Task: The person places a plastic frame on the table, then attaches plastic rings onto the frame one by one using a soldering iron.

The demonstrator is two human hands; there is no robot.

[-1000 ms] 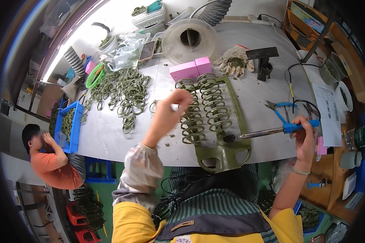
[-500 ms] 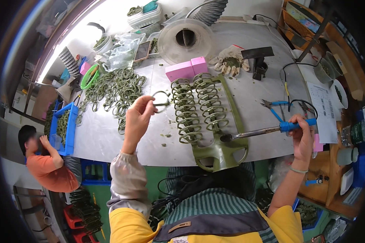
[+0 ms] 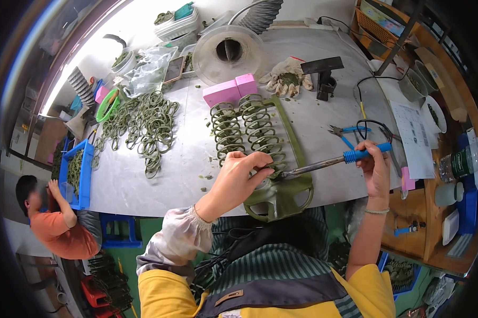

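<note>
My left hand is closed in a pinch at the near end of an olive-green frame. The green ring between its fingers is mostly hidden by them. Two rows of stacked green rings stand along the frame's central bars. In my right hand is a soldering iron with a blue ribbed handle. Its tip meets the frame close beside my left fingertips; whether it touches the ring I cannot tell. A pink block lies against the frame's far end.
Loose green rings are heaped to the left. Behind stand a clear round hood, stained gloves and a black metal stand. Blue-handled pliers and a cord lie at right. A person in orange sits at far left.
My left hand has brought the green ring right and nearer, down to the frame beside the iron's tip. My right hand has shifted slightly within the view, still gripping the iron.
</note>
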